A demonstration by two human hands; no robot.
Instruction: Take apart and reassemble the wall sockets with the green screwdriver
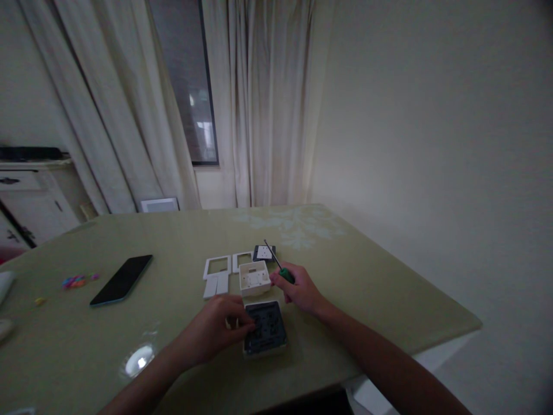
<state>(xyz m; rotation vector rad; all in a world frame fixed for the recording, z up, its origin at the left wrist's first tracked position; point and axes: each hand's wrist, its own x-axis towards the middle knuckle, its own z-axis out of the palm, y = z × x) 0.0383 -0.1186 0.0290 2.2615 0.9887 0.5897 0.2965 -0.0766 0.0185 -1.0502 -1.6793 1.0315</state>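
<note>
My right hand point(300, 288) is closed round the green handle of a screwdriver point(286, 274), its thin shaft pointing up and away. In front of me lies a square white box with a dark switch-like plate point(271, 326) on top. My left hand point(218, 323) reaches onto the plate's left side, thumb and finger pinched together; whatever they hold is too small to make out. Just beyond sits an open white wall box point(254, 278). Around it are two white frames point(217, 265), a white switch panel point(216, 285) and a socket module point(264, 252) with a dark edge.
A dark tablet or phone point(121, 280) lies left on the table point(354, 288). Farther left are small colourful pieces point(78, 281) and a yellow bit point(40, 301). Wall point(423, 144) borders the table's right side. Curtains point(268, 104) hang behind.
</note>
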